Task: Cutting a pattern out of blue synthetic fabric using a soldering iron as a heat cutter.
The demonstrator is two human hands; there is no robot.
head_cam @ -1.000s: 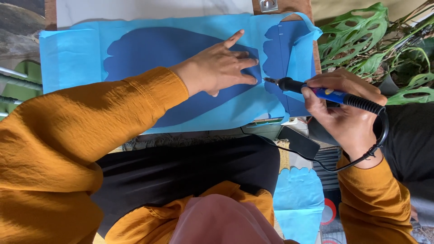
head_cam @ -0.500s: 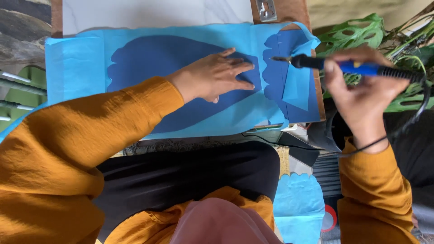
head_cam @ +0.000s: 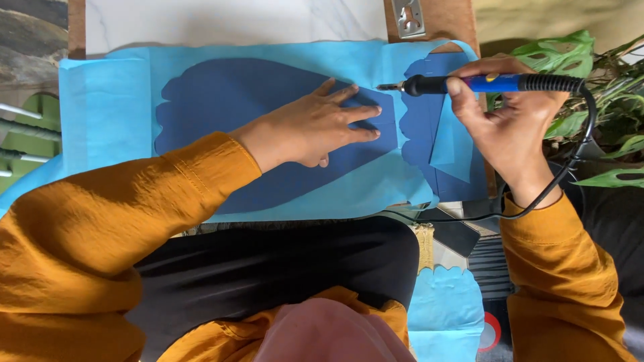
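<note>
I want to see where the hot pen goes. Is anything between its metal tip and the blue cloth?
Nothing visible. The right hand holds the blue-and-black corded hot-tip pen, its tip bare over the light blue fabric sheet. The left hand lies flat on the dark blue shape, beside the tip, not under it.

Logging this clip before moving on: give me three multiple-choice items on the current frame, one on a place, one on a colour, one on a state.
1. Where does the left hand lie?
A. flat on the dark blue shape
B. on the plant
C. on the white board

2. What colour is the sheet around that shape?
A. red
B. light blue
C. yellow

3. How is the corded tool held?
A. lying loose on the sheet
B. in the right hand, tip toward the sheet
C. in the left hand

Answers: 1 A, palm and spread fingers rest on it; 2 B, light blue borders the shape; 3 B, right fingers wrap its blue handle.
</note>
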